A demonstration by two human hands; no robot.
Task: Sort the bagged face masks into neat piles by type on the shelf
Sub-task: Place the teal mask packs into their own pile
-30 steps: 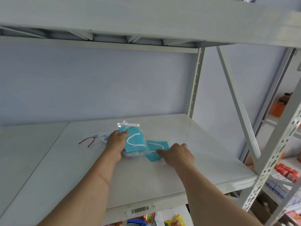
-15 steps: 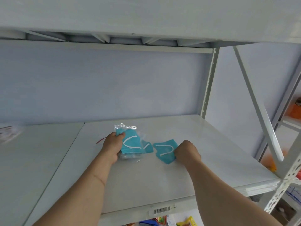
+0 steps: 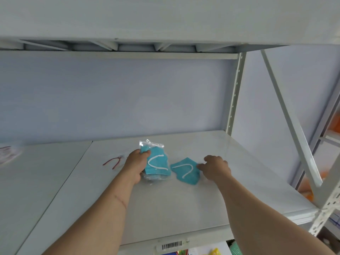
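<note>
1. Head view, setting: white metal shelf (image 3: 202,208) under an upper deck, pale wall behind; barcode label (image 3: 171,246) on its front lip.
2. Head view, left: my left hand (image 3: 137,163) grips a small stack of bagged teal masks (image 3: 158,165), fingers curled over its top corner, the stack resting on the shelf.
3. Head view, right: my right hand (image 3: 216,167), fingers bent, touches the edge of a loose teal mask (image 3: 185,171) lying flat just beside the stack; whether it pinches it I cannot tell.
4. Head view, far left: a red-strapped mask (image 3: 115,161) lies apart.
5. Step in hand, as I judge it: gathering teal masks. Next: lift the loose one squarely onto the stack.
</note>
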